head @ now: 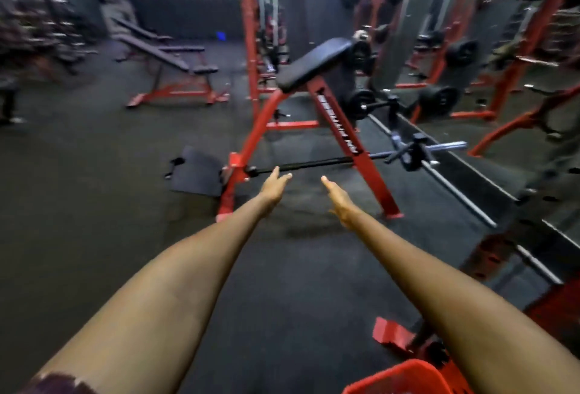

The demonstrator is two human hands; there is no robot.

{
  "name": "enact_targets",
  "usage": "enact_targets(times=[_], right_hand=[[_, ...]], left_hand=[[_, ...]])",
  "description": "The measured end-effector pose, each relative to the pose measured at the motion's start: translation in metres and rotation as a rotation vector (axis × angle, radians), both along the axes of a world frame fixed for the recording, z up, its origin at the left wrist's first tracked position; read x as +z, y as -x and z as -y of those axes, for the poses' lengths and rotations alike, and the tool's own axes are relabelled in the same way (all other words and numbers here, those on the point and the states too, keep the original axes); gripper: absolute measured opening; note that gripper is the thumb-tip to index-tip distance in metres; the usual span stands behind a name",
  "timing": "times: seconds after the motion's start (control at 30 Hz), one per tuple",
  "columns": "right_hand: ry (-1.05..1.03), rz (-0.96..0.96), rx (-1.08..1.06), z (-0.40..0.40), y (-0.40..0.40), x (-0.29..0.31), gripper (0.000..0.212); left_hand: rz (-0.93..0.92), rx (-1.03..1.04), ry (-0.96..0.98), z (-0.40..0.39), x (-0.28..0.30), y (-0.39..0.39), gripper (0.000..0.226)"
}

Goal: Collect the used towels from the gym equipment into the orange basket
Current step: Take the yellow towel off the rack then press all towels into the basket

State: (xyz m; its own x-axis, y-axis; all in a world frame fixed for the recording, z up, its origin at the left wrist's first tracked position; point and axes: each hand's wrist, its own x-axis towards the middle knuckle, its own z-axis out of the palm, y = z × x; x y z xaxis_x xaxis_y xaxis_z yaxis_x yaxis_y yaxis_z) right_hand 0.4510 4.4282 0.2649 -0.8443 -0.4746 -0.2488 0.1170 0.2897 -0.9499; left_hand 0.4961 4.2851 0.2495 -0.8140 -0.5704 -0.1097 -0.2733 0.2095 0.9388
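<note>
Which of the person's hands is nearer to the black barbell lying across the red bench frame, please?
The left. The left hand reaches with its fingers almost at the barbell, just below its left end. The right hand is lower and further from the bar.

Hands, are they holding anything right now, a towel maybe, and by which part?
Nothing is held. The left hand and right hand are both open and empty, stretched forward above the floor.

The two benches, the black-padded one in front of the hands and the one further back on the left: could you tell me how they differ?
The near bench has one short, steeply tilted pad on tall red legs; the far bench is long, segmented and low. Both have black padding and red frames, with no towel visible.
</note>
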Motion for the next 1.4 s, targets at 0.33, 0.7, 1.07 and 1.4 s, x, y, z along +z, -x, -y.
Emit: enact_targets(times=[0.33, 0.7, 1.07, 1.4], right_hand=[[0.023, 0.109, 0.498, 0.238, -0.122, 0.0, 0.052], [-0.033, 0.061, 0.883, 0.466, -0.234, 0.002, 0.061], [0.006, 0.052, 1.018, 0.638, -0.279, -0.013, 0.061], [0.052, 0.068, 1.08, 0.867, -0.246, 0.012, 0.06]], left_hand=[[0.0, 0.626, -0.059, 0.205, 0.001, -0.199, 0.057], [-0.039, 0.887, -0.144, 0.376, 0.011, -0.343, 0.061], [-0.094, 0.992, -0.21, 0.53, -0.01, -0.38, 0.069], [-0.156, 0.985, -0.265, 0.745, 0.003, -0.35, 0.077]])
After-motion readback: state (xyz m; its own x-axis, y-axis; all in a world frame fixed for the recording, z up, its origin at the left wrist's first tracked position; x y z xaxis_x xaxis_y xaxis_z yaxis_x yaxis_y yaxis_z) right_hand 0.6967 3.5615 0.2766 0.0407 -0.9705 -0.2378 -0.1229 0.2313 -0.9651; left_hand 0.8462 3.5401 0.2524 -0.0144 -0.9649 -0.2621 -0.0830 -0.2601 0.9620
